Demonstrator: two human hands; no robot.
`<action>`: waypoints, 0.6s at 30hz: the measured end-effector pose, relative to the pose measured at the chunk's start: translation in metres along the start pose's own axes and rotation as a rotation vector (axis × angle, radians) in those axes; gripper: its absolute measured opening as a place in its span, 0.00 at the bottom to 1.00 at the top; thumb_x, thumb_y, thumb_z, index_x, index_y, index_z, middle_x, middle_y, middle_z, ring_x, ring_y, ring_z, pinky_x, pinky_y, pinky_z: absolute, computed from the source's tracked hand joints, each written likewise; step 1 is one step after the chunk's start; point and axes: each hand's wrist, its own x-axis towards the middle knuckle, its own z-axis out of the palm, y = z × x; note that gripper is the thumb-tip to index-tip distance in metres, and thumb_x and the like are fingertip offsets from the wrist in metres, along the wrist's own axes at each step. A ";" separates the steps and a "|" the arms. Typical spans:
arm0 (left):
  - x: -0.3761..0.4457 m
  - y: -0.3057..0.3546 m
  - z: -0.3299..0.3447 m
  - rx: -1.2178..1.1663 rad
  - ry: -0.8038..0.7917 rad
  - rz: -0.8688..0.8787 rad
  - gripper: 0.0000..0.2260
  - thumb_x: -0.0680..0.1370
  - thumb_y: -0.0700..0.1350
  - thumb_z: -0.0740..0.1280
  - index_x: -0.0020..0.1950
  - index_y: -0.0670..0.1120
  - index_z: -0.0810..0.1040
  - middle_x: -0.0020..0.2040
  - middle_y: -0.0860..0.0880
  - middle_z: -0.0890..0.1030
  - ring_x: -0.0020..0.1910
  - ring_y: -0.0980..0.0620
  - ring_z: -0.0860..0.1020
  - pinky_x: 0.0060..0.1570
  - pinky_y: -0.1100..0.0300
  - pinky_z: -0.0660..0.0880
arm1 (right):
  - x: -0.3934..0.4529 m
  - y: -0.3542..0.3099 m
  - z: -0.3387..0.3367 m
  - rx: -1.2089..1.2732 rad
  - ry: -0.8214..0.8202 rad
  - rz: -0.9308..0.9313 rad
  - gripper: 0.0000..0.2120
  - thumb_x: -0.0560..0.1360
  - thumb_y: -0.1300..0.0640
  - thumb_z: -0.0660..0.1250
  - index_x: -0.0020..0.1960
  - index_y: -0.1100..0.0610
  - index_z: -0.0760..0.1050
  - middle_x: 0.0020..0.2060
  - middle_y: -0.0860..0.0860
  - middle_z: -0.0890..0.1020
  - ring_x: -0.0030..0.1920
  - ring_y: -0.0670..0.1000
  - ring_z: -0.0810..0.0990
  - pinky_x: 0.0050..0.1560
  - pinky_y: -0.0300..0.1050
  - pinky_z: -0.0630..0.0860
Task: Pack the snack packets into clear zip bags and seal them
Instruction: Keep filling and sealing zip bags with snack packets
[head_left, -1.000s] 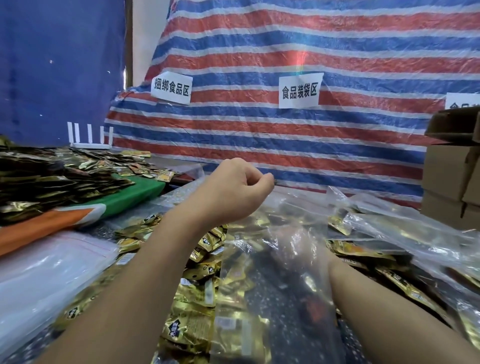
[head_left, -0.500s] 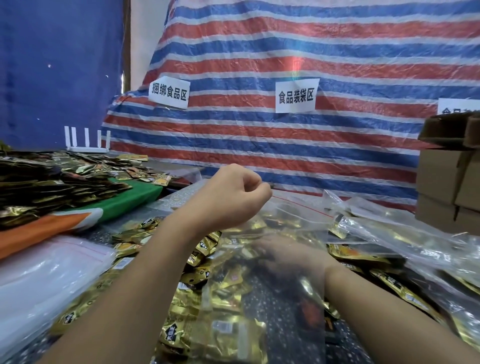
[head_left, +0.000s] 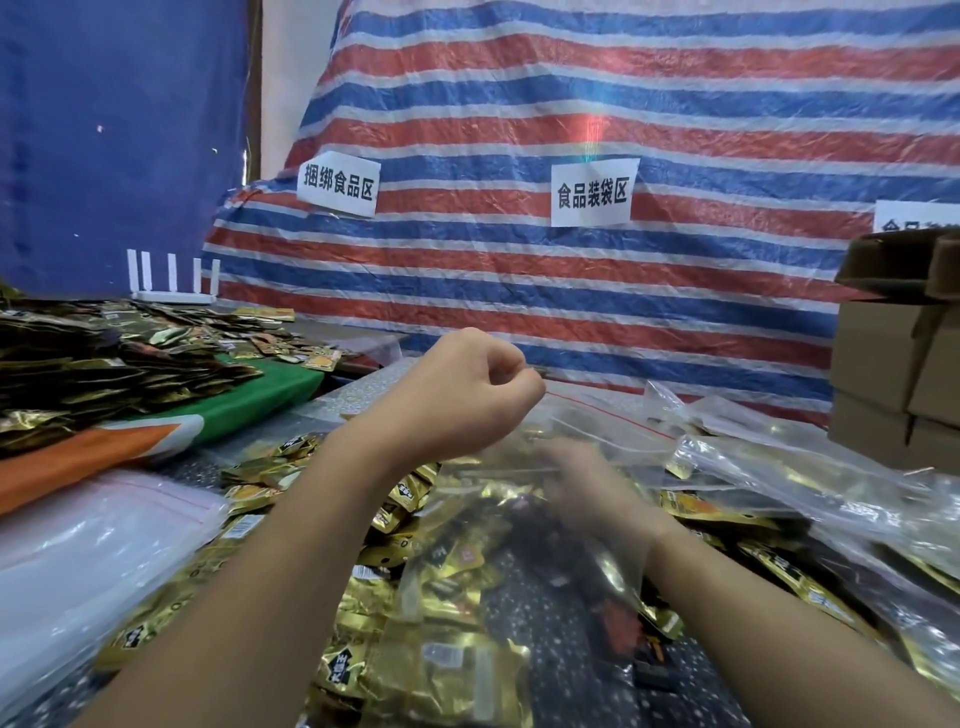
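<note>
My left hand (head_left: 462, 395) is raised over the middle of the table, closed in a fist that pinches the left rim of a clear zip bag (head_left: 613, 423) with a red seal line. My right hand (head_left: 587, 486) shows blurred through the plastic, reaching into the bag's mouth. Whether it holds anything I cannot tell. Gold snack packets (head_left: 431, 670) lie inside the bag's lower part, and more of them are loose on the dark speckled table (head_left: 561, 623) below and to the left.
A stack of empty clear bags (head_left: 78, 551) lies at the near left. A heap of dark and gold packets (head_left: 104, 364) covers green and orange cloth at far left. Filled clear bags (head_left: 831, 488) sit at right below cardboard boxes (head_left: 893, 374). A striped tarp (head_left: 571, 291) closes the back.
My right hand has slid farther into the bag, away from me. My left hand keeps its pinch on the rim in about the same place.
</note>
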 end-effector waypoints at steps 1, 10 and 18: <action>0.000 0.000 0.000 0.003 0.001 0.004 0.17 0.78 0.43 0.63 0.30 0.42 0.66 0.25 0.53 0.64 0.24 0.56 0.62 0.25 0.66 0.61 | -0.001 -0.004 -0.009 0.244 0.001 0.128 0.13 0.78 0.58 0.65 0.58 0.45 0.80 0.46 0.43 0.85 0.42 0.47 0.83 0.43 0.42 0.81; 0.000 0.003 0.005 0.016 -0.031 0.011 0.16 0.77 0.44 0.62 0.31 0.39 0.66 0.26 0.51 0.65 0.26 0.54 0.62 0.27 0.62 0.60 | -0.042 -0.042 -0.134 1.420 0.415 0.121 0.17 0.79 0.61 0.64 0.67 0.59 0.73 0.56 0.57 0.84 0.57 0.57 0.84 0.52 0.55 0.81; 0.001 0.008 0.009 -0.019 -0.021 0.009 0.17 0.78 0.43 0.63 0.28 0.46 0.67 0.24 0.57 0.65 0.24 0.58 0.63 0.25 0.67 0.61 | -0.085 -0.070 -0.153 1.239 0.406 -0.180 0.20 0.75 0.58 0.66 0.65 0.63 0.72 0.54 0.57 0.83 0.57 0.57 0.83 0.56 0.56 0.80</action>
